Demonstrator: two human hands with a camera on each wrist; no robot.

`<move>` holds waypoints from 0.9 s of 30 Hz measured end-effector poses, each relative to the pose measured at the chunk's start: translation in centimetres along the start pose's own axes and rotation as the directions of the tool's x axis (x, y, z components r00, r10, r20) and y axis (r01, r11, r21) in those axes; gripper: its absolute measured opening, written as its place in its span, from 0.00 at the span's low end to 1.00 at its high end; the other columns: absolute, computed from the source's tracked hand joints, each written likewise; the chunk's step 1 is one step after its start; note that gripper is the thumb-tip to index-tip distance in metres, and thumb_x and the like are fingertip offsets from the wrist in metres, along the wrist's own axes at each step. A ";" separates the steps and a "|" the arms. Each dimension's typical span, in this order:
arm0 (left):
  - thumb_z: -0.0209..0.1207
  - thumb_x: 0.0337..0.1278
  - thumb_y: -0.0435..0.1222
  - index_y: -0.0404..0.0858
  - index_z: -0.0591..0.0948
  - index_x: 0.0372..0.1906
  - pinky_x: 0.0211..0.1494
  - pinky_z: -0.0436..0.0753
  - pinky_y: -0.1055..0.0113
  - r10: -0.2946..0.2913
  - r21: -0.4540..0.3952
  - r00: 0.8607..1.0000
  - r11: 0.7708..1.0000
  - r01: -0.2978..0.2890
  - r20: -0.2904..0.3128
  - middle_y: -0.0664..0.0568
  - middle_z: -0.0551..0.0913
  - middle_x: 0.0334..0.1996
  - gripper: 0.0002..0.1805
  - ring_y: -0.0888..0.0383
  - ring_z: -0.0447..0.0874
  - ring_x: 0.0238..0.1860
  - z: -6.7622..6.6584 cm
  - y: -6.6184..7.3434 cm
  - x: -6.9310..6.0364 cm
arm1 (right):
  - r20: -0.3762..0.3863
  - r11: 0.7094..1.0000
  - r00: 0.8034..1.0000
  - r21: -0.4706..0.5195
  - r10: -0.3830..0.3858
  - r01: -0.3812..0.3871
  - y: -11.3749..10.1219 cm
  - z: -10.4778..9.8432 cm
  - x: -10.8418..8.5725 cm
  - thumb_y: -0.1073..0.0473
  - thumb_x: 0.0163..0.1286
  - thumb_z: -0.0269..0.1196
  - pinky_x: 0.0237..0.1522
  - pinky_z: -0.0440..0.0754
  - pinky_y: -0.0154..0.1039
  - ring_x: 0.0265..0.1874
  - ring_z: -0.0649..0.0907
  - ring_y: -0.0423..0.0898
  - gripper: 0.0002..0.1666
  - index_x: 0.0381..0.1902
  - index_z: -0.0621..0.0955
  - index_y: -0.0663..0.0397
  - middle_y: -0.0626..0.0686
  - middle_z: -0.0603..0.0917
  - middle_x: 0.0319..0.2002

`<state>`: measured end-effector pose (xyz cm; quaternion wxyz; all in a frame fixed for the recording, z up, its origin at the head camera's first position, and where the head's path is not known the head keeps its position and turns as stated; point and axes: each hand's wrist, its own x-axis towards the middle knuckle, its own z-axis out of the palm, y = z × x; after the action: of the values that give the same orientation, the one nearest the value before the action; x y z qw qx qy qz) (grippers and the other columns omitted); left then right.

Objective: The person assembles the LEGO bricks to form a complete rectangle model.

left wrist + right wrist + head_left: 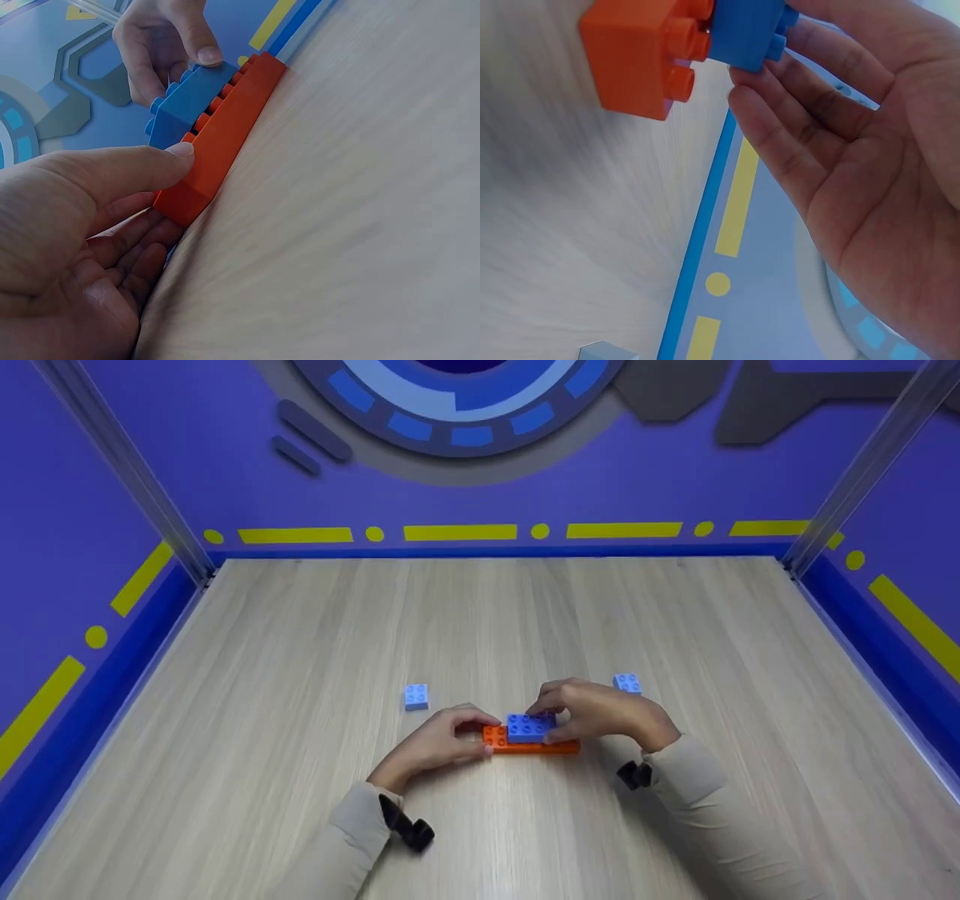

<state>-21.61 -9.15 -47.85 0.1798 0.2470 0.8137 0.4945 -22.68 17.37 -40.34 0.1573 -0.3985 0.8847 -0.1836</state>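
Near the middle of the wooden table (300, 675), your left hand (442, 739) pinches the orange brick (540, 748) at its left end, and your right hand (592, 710) holds the blue brick (526, 729) in a close pinch atop it. You seem to be seating blue on orange; with studs showing along the join, the next move likely calls for alignment, then even pressure.

R hand (592, 709) hides pt of blue brick (525, 728); R-wrist view's top edge cuts off orange brick (626, 58).
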 end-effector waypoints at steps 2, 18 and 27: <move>0.68 0.51 0.38 0.48 0.82 0.52 0.66 0.68 0.55 0.003 0.008 1.000 1.000 -0.003 0.003 0.54 0.80 0.52 0.20 0.55 0.74 0.58 0.0 0.0 0.0 | 0.002 1.000 1.000 -0.007 0.006 -0.006 -0.1 0.0 -0.1 0.57 0.61 0.68 0.49 0.81 0.43 0.45 0.81 0.44 0.20 0.52 0.83 0.53 0.50 0.83 0.46; 0.68 0.50 0.37 0.47 0.83 0.52 0.66 0.66 0.55 -0.003 -0.010 1.000 1.000 0.003 0.000 0.54 0.80 0.52 0.20 0.55 0.74 0.58 -0.1 0.2 -0.1 | 0.003 0.999 1.000 -0.030 -0.018 0.018 -0.6 0.1 -0.2 0.59 0.60 0.68 0.45 0.82 0.42 0.40 0.80 0.43 0.19 0.50 0.84 0.55 0.50 0.83 0.43; 0.68 0.50 0.37 0.48 0.83 0.51 0.66 0.67 0.54 -0.019 -0.024 1.000 1.000 0.019 0.004 0.54 0.80 0.52 0.20 0.55 0.74 0.58 -0.1 0.3 -0.1 | -0.001 0.999 1.000 -0.038 -0.019 0.019 -0.7 0.2 -0.2 0.59 0.60 0.68 0.44 0.82 0.41 0.39 0.79 0.42 0.19 0.50 0.84 0.55 0.50 0.82 0.42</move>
<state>-21.49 -9.13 -47.49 0.1889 0.2377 0.8099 0.5018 -22.01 17.06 -40.19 0.1472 -0.4097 0.8843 -0.1688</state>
